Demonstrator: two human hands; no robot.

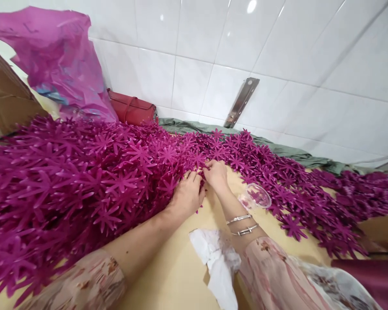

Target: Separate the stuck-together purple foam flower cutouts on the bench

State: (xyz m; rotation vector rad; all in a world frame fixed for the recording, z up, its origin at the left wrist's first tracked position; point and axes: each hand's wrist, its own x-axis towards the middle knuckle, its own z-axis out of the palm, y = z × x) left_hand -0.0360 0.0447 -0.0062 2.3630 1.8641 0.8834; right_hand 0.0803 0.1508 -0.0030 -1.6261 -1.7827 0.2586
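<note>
Flowers (119, 185) heaped mostly to L, right up against L hand (188, 191) (nearer), w/ R hand (217, 175) just beside, each grip curled, can't tell if pinching any.

The flowers (120, 184) look like smooth, faintly glossy plastic. The tiles (192, 82) look glossy, the pink bag (67, 56) crinkled plastic, the tissue (215, 254) matt paper.
</note>
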